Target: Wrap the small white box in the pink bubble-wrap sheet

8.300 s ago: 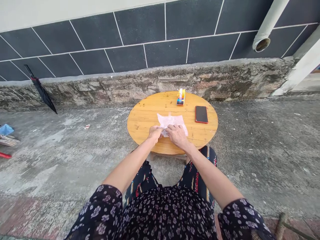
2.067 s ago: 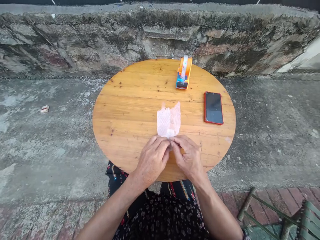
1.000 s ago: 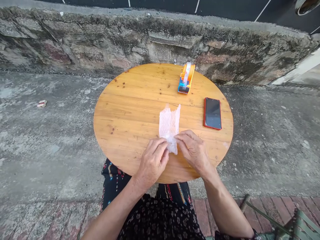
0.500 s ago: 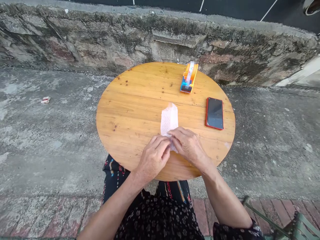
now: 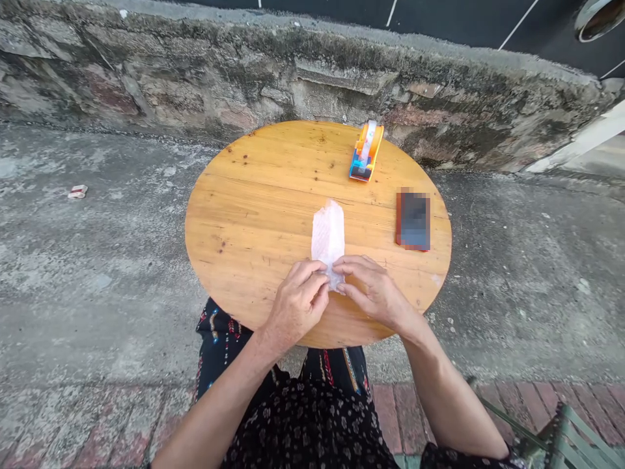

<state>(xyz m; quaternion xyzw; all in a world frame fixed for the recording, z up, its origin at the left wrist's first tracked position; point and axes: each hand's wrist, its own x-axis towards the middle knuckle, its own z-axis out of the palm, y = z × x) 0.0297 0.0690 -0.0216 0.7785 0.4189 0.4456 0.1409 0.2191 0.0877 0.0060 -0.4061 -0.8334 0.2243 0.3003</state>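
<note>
A pale pink, thin sheet with a fine bumpy texture (image 5: pixel 328 231) lies lengthwise on the round wooden table (image 5: pixel 244 221), folded into a narrow strip. At its near end, my left hand (image 5: pixel 300 296) pinches the left edge between thumb and fingertips. My right hand (image 5: pixel 371 290) rests at the right edge of the same end, fingertips on the sheet, thumb and fingers spread apart. Between the two hands the near end looks crumpled and partly see-through.
A yellow and blue tape dispenser (image 5: pixel 366 151) with a roll of tape stands near the table's far edge. A phone in a red case (image 5: pixel 413 220) lies to the right. Behind the table runs a low stone wall (image 5: pixel 195 85). At the lower right is a green slatted chair (image 5: pixel 583 436).
My right thumb and fingers have spread apart, and the hand has shifted slightly right. My left hand stays at the sheet's near end. The whole view has shifted a little.
</note>
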